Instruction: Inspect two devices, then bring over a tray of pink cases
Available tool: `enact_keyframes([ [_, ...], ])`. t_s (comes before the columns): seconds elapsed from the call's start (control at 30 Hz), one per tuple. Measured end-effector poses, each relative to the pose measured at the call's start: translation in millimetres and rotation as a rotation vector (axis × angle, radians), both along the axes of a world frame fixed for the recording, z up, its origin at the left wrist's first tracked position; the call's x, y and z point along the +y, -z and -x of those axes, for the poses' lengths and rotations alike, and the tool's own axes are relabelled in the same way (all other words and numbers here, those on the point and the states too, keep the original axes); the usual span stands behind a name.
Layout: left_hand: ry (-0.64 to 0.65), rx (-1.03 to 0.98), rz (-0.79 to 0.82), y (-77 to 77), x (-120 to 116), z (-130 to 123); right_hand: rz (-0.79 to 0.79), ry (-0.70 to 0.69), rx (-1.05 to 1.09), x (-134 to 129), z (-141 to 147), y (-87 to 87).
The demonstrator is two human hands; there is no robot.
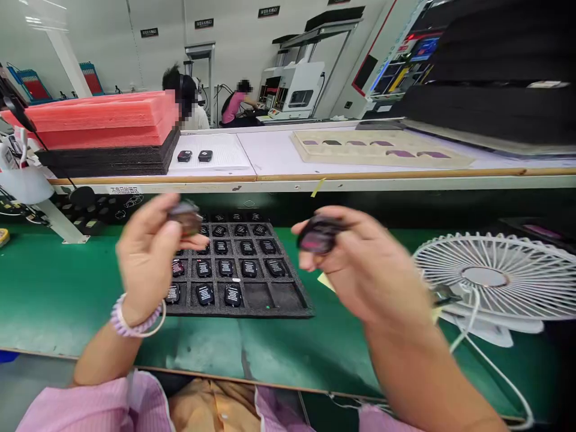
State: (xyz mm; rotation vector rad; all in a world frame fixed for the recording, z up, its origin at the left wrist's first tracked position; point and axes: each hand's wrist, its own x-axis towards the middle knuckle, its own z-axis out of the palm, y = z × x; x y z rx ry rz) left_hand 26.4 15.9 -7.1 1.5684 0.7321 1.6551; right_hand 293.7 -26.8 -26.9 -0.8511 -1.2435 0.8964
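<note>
My left hand (150,249) is raised above the left side of the black foam tray, its fingers closed on a dark, glossy squarish device (185,217), blurred by motion. My right hand (360,258) grips another dark device (319,234) with a pinkish sheen, just right of the tray. Between and below the hands lies the foam tray (288,309) on the green table. Rows of black square devices with white text (233,294) fill most of its compartments. Two front right compartments (258,296) hold no device.
A white fan (486,276) with a cable stands at the right. The shelf edge (270,183) crosses behind the tray, bearing pink foam (99,120), two dark devices and a cream tray (299,150). A lamp stand (63,222) is at left; two people sit beyond.
</note>
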Motion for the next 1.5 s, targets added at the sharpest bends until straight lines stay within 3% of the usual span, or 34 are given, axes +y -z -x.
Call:
enact_keyframes([
  [0.17,0.452,0.199,0.484,67.5,8,-56,0.407,-0.088,-0.019,4,5,71.2],
  [0.27,0.611,0.287,0.603,106.5,10,-78,0.514,-0.115,-0.005,-5,-7,102.3],
  [0.37,0.633,0.493,0.590,128.6,8,-88,0.561,-0.158,0.015,-17,-24,113.7],
  [0.5,0.440,0.962,0.198,134.4,4,-92,0.518,-0.204,-0.078,-26,-43,119.0],
  [0.57,0.330,1.154,0.022,133.0,3,-94,0.465,-0.175,-0.232,-25,-50,123.3],
  [0.63,0.243,1.300,-0.058,131.6,2,-95,0.371,-0.103,-0.465,-23,-55,128.5],
  [0.77,0.218,1.417,-0.130,127.3,-6,-87,0.217,-0.031,-0.779,-17,-65,138.1],
  [0.83,0.186,1.401,-0.198,122.1,-11,-69,0.233,-0.046,-0.798,-16,-73,141.9],
  [0.9,0.060,1.361,-0.244,116.4,-14,-37,0.295,-0.027,-0.764,-14,-81,145.9],
  [0.97,-0.197,1.317,-0.183,114.1,-11,7,0.394,0.027,-0.650,-7,-90,150.9],
  [1.03,-0.453,1.248,-0.019,118.9,-5,56,0.506,0.064,-0.485,6,-94,157.1],
  [1.1,-0.562,1.176,0.200,131.4,-2,98,0.586,0.099,-0.344,26,-93,162.8],
  [1.17,-0.532,1.070,0.398,148.6,-5,124,0.620,0.180,-0.288,45,-84,165.9],
  [1.23,-0.493,0.931,0.494,165.3,-17,131,0.614,0.273,-0.309,58,-70,165.3],
  [1.3,-0.553,0.796,0.527,177.0,-37,126,0.584,0.318,-0.363,57,-56,161.8],
  [1.4,-0.684,0.607,0.566,185.3,-77,120,0.563,0.312,-0.452,36,-44,156.2],
  [1.5,-0.844,0.354,0.612,192.0,-119,134,0.666,0.203,-0.503,10,-34,153.4],
])
